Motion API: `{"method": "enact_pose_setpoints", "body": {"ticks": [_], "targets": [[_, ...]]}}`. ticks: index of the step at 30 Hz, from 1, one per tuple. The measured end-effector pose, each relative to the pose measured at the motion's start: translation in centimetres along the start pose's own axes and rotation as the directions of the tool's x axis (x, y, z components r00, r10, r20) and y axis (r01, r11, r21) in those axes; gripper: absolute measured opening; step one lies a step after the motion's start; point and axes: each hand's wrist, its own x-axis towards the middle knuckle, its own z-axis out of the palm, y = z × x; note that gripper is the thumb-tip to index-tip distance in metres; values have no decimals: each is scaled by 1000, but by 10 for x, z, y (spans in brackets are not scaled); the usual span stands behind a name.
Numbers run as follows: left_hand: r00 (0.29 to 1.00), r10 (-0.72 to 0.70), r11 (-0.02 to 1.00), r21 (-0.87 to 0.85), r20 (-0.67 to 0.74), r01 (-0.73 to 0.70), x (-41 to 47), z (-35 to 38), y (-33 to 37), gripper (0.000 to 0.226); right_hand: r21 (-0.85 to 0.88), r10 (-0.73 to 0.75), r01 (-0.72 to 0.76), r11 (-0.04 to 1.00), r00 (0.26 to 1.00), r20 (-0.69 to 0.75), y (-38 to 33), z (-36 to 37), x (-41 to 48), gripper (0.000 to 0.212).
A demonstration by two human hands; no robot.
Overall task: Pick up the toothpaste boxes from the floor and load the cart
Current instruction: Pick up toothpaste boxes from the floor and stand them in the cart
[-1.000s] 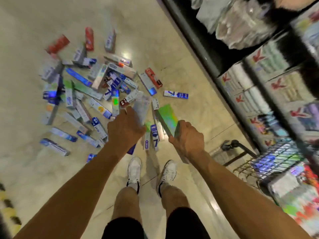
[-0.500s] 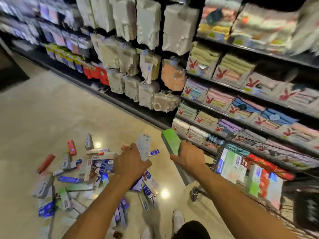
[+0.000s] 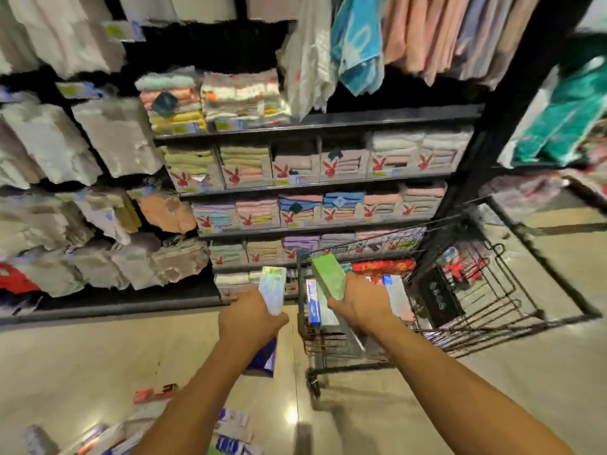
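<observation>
The left hand is curled round a silvery toothpaste box, held upright just left of the cart. A blue box end pokes out below the same fist (whether it is a second box or the far end of the first, I cannot tell). The right hand grips a green toothpaste box, tilted, above the cart's left end. Inside the cart, a blue-and-white box stands against the left end wall just below the green one, and red boxes lie further in, toward the right. More scattered boxes lie on the floor, left of the cart and nearer the camera, partly hidden by the left forearm. Behind the cart stand shelves of folded towels
</observation>
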Motion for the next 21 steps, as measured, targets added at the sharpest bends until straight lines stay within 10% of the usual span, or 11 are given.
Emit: {"method": "enact_pose_setpoints", "body": {"ticks": [21], "targets": [[973, 116, 989, 66, 201, -132, 131, 110, 272, 79, -124, 278, -273, 954, 961, 18, 260, -37, 126, 68]]}}
